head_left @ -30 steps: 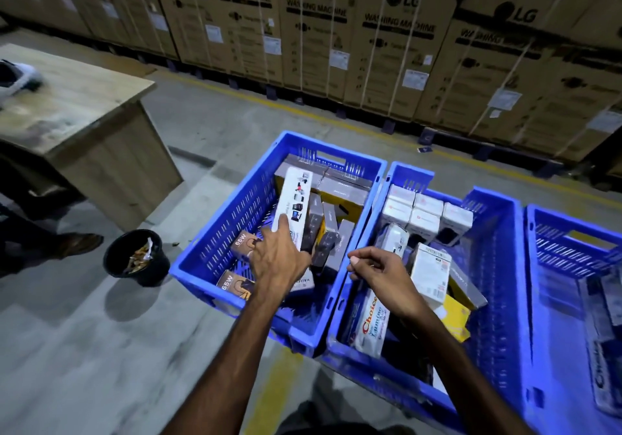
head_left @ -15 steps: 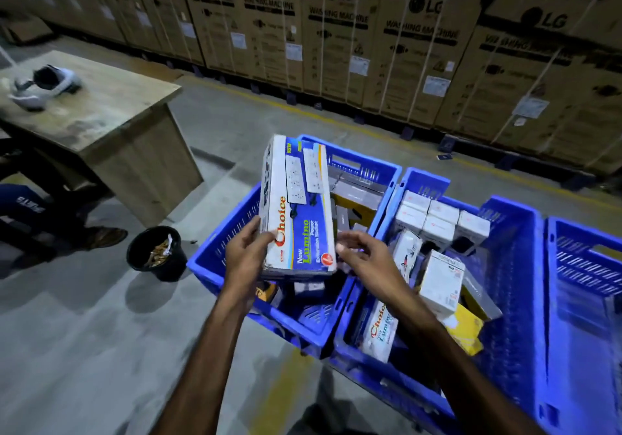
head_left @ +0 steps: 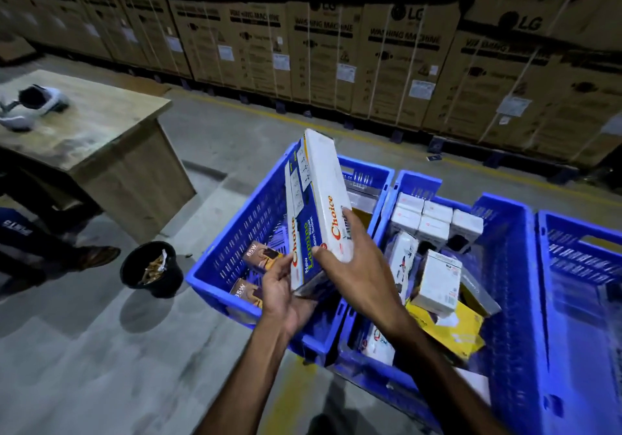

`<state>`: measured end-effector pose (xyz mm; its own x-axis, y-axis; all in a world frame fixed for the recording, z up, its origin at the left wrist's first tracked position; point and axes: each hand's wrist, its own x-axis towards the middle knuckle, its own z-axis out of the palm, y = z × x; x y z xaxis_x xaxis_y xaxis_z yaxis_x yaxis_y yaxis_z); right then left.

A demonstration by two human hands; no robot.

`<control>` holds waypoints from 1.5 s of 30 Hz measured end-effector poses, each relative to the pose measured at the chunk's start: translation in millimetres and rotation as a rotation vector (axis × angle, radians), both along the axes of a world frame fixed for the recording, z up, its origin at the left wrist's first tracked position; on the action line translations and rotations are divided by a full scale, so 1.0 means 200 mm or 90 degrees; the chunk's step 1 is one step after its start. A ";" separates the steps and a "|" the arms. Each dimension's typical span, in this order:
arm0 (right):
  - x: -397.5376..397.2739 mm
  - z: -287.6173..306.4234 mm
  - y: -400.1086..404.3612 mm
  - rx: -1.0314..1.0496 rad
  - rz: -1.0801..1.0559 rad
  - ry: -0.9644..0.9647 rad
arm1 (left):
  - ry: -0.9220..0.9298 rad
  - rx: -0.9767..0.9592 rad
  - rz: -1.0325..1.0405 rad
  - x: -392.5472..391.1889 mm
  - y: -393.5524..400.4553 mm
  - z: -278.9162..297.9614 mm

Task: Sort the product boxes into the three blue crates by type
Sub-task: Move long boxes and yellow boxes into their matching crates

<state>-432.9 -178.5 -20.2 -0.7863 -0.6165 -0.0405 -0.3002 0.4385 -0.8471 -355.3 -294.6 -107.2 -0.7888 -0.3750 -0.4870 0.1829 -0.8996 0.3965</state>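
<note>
We grip the long white-and-blue Choice cardboard box [head_left: 314, 212] with both our left hand [head_left: 281, 295] and right hand [head_left: 353, 266] curled around its lower end above the left blue plastic crate [head_left: 235, 232], where its tall tilted top could tip and slip.

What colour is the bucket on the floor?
Black: the bucket, seen in the head view.
</note>
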 end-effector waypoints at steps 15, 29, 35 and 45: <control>-0.42 -0.04 1.36 -0.159 -0.550 0.053 | 0.015 -0.491 -0.354 -0.63 0.81 0.02; -0.65 -0.58 2.16 -0.055 -0.555 -0.124 | -0.021 -0.652 -0.393 -0.78 1.53 -0.08; -0.79 -0.91 2.16 0.073 -0.450 -0.253 | -0.070 -0.791 -0.382 -0.71 1.62 -0.11; -0.78 -0.73 2.05 0.008 -0.411 -0.153 | -0.206 -0.883 -0.299 -0.45 1.47 -0.13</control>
